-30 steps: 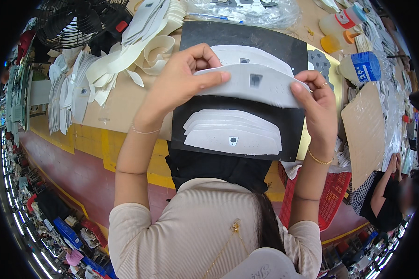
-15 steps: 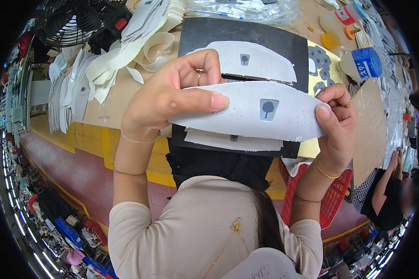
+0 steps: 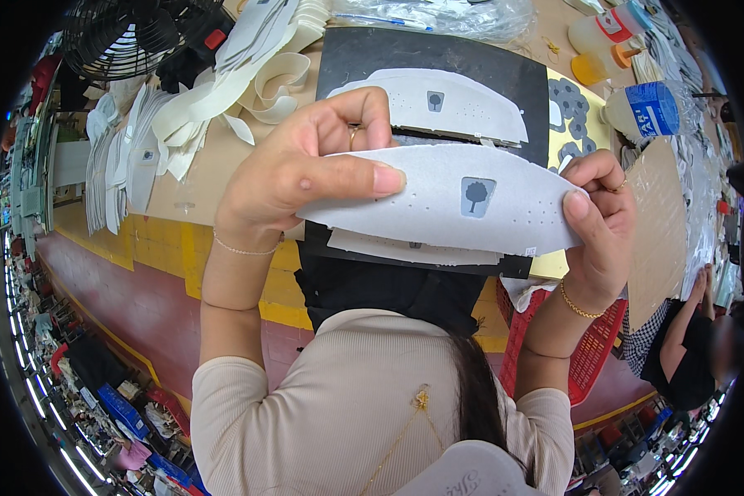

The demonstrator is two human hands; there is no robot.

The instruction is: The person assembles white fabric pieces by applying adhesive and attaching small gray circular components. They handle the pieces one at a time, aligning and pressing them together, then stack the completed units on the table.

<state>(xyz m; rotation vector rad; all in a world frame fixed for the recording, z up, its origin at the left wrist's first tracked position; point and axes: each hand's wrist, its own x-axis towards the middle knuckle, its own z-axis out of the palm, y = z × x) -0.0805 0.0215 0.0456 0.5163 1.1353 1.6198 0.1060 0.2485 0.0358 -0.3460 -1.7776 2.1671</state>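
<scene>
Between my two hands is a long, curved white fabric panel (image 3: 388,211), held up above the table's front edge. It bears small punched holes and a grey patch with a dark tree shape. My left hand (image 3: 314,161) pinches its left part, thumb on the front face and fingers behind. At the opposite end, my right hand (image 3: 599,215) grips the panel between thumb and curled fingers. Behind it, a similar white panel (image 3: 463,99) lies on a black mat (image 3: 364,54). More white pieces (image 3: 372,245) show below the held panel, on the mat's near part.
A black fan (image 3: 132,33) stands at the back left, near stacks of white pieces (image 3: 124,149). At the right are a yellow sheet with grey patches (image 3: 570,107), bottles including a blue-labelled one (image 3: 649,112), and a brown board (image 3: 657,223). A red basket (image 3: 591,355) sits below.
Both hands keep nearly the same hold on the panel. It has shifted very slightly, and less of the lower piece's dark patch shows beneath it.
</scene>
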